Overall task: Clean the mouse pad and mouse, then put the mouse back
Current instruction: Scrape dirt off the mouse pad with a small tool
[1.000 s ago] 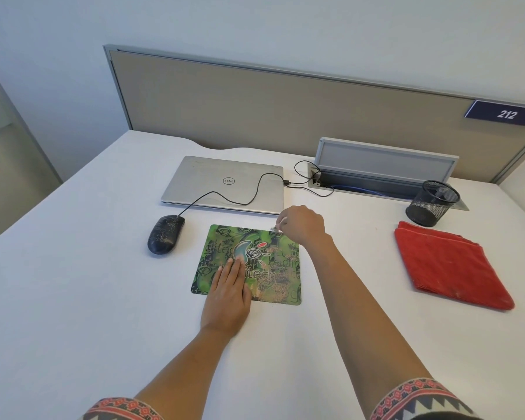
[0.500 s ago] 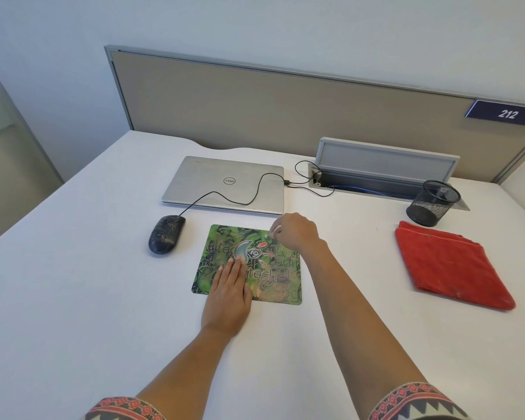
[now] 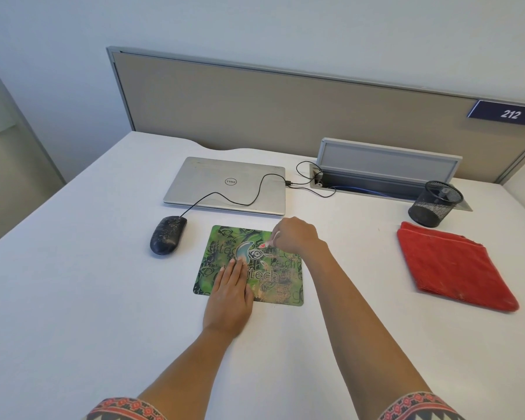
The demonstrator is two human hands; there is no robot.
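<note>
Since a second ago the right hand (image 3: 296,236) has slid inward over the mouse pad (image 3: 220,248)'s far right corner, its curled fingers pinching a small white thing (image 3: 275,237). The left hand (image 3: 229,295) lies flat on the pad's near edge. The mouse (image 3: 167,234) sits left of the pad on the counter (image 3: 73,298).

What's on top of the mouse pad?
The left hand lies flat on the mouse pad. The right hand, pinching a small white thing, is at its far edge. Brown dirt shows too. Under the hands is hidden.

The right hand (image 3: 296,236) pinches something pale (image 3: 275,237), too small to identify. The left hand (image 3: 229,294) hides the mouse pad's (image 3: 222,242) 7 o'clock edge. The bottom edge crops both sleeves (image 3: 125,409).
</note>
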